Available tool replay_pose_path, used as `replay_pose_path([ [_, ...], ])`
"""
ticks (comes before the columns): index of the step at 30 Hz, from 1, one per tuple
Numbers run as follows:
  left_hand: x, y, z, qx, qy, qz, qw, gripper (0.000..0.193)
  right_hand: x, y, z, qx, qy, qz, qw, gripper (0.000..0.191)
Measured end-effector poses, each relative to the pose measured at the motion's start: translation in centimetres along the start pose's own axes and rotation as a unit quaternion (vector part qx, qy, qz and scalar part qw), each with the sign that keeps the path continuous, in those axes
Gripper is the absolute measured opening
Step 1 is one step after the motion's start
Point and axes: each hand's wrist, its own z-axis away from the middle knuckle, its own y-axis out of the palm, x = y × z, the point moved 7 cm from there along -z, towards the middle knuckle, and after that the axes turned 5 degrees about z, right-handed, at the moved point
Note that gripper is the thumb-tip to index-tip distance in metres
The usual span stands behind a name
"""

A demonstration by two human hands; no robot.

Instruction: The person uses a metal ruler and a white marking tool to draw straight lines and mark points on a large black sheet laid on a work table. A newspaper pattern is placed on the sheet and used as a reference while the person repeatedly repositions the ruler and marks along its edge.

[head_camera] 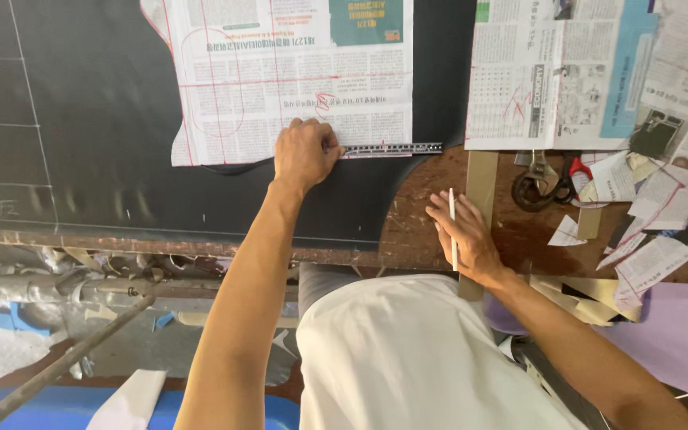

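My left hand [304, 154] is closed on the end of a metal ruler [396, 149], pressing it flat along the lower edge of a newspaper pattern piece [280, 72] marked with red lines. The pattern lies on dark fabric [81, 119] bearing chalk lines. My right hand [465, 235] rests on the brown table [416, 215] beside the fabric's curved edge, holding a thin white chalk stick [452, 227] between its fingers.
Another newspaper sheet [551, 72] lies at the upper right. Black-handled scissors [539, 187] and paper scraps [646, 231] sit right of my hand, with a cardboard strip [481, 179]. Lilac cloth [678, 334] hangs at lower right. Rods and clutter [65, 287] lie below the table edge.
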Motion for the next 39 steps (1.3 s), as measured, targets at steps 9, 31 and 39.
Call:
replay_pose_path([
  [9, 0.1, 0.2, 0.3, -0.017, -0.027, 0.001, 0.999, 0.018, -1.4, -0.3, -3.9, -0.084, 0.029, -0.004, 0.996, 0.034],
  [31, 0.4, 0.4, 0.1, 0.007, -0.046, -0.016, 0.999, 0.019, -1.3, 1.4, -7.5, -0.013, -0.034, 0.01, 0.999, 0.034],
  [39, 0.7, 0.6, 0.0, 0.009, -0.059, -0.015, 0.998, 0.02, -1.5, -2.1, -6.6, -0.058, -0.028, -0.015, 0.998, 0.031],
])
